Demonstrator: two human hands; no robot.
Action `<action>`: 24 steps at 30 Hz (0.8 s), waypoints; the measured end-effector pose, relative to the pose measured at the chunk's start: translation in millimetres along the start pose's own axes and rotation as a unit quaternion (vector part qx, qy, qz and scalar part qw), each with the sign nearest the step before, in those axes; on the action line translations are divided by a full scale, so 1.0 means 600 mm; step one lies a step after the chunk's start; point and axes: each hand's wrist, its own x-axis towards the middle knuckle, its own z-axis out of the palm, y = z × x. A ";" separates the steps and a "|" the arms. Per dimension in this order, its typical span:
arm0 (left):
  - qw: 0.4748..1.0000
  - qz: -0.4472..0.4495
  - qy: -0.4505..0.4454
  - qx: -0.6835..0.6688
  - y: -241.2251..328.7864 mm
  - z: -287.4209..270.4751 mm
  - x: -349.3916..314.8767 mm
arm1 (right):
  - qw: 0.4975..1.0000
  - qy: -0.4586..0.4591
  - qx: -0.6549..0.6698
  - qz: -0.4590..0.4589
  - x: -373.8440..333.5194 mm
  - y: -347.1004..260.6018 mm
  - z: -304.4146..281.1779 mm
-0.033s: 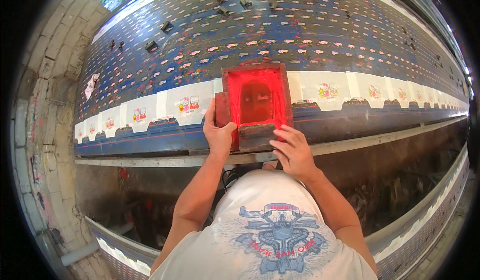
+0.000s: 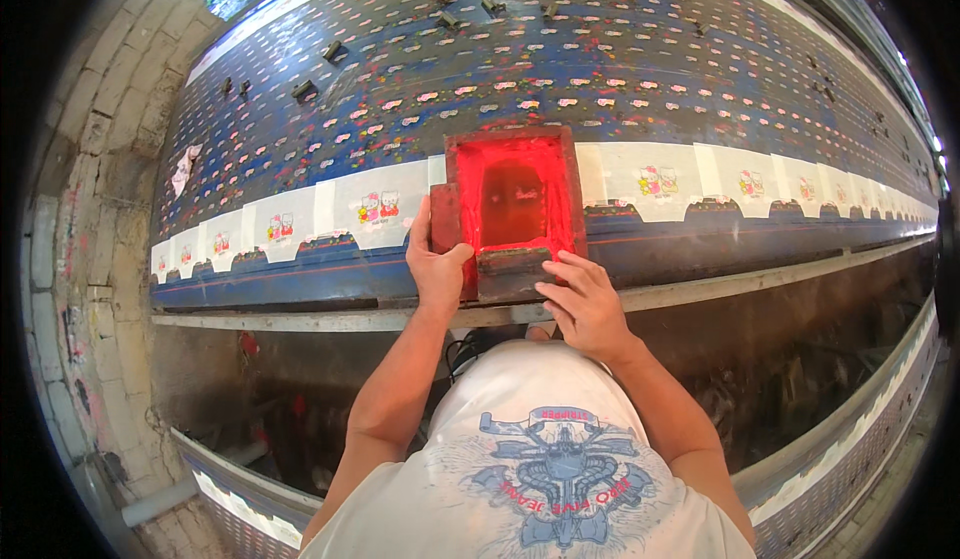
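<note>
A screen-printing frame (image 2: 573, 174), coated inside with bright red ink (image 2: 465, 184), lies over a row of white fabric pieces in front of me. Through its middle a darker red mesh window (image 2: 513, 204) shows. My left hand (image 2: 437, 269) is wrapped around a reddish block (image 2: 446, 217) on the frame's left side, thumb at the near left corner. At the near right corner is my right hand (image 2: 585, 304), fingers bent and apart, fingertips at the frame's near edge. Whether they press on it I cannot tell. A dark strip (image 2: 515, 258) runs along the window's near side.
White printed pieces (image 2: 375, 209) line the near edge of a long, dark, paint-spotted table (image 2: 380, 89). A rail (image 2: 700, 291) runs along its front. Several small dark clamps (image 2: 304, 90) sit farther back. A brick wall (image 2: 110, 149) stands at left; another printing table (image 2: 240, 484) is behind me.
My right hand has shifted very slightly left along the frame's near edge. The frame and my left hand stay in place.
</note>
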 end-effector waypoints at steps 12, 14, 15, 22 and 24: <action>0.999 -0.026 -0.008 -0.024 -0.009 0.010 0.012 | 0.996 -0.017 -0.030 -0.077 0.068 0.018 0.009; 0.998 -0.043 -0.004 -0.038 -0.003 0.011 0.010 | 0.996 -0.017 -0.047 -0.072 0.083 0.012 0.010; 0.998 -0.041 -0.006 -0.039 -0.005 0.012 0.011 | 0.995 -0.022 -0.061 -0.071 0.090 0.009 0.011; 0.998 -0.031 -0.002 -0.047 -0.010 0.013 0.013 | 0.979 -0.128 -0.139 -0.071 0.119 0.000 0.006; 0.998 -0.029 -0.002 -0.049 -0.013 0.011 0.013 | 0.973 -0.179 -0.140 -0.046 0.135 -0.006 -0.009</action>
